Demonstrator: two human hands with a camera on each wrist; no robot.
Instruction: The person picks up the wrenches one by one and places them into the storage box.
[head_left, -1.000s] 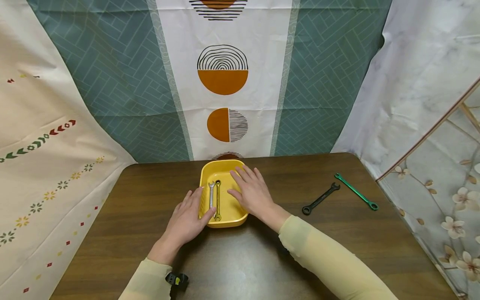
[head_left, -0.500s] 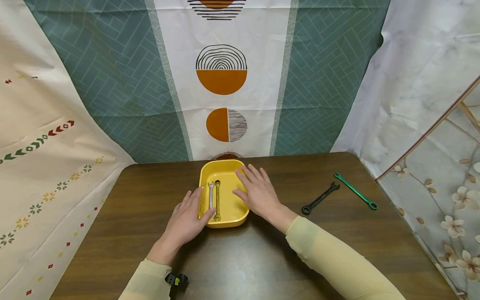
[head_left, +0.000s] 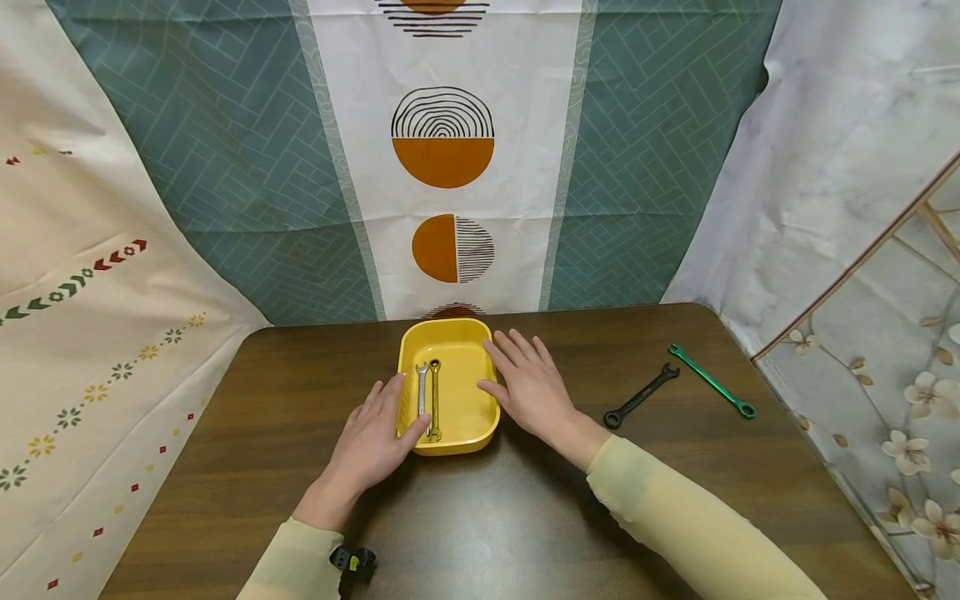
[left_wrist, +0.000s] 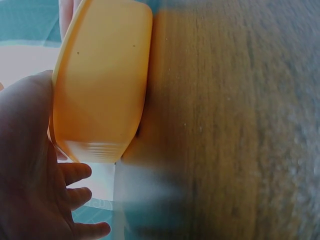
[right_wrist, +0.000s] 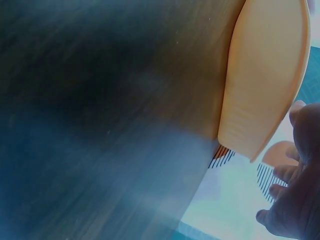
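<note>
A yellow plastic tray (head_left: pixel 465 400) sits on the table near the back. Inside it, a silver wrench (head_left: pixel 422 387) and a gold-coloured wrench (head_left: pixel 435 400) lie side by side, the silver one's lower end partly covered by my left thumb. My left hand (head_left: pixel 372 433) rests at the tray's left rim, thumb over the edge and fingers extended along the outside. In the left wrist view that thumb touches the rim of the tray (left_wrist: pixel 100 75). My right hand (head_left: pixel 532 387) hovers at the right rim, fingers spread and holding nothing. In the right wrist view its thumb tip is close to the rim.
To the right on the brown wooden table (head_left: pixel 300 467) lie a black wrench (head_left: pixel 641 397) and a green wrench (head_left: pixel 712 382), both set diagonally. Patterned cloths hang behind the table and on both sides.
My right hand has shifted rightward, from over the tray's inside to its right rim. The left hand, the tray and the wrenches stay in place.
</note>
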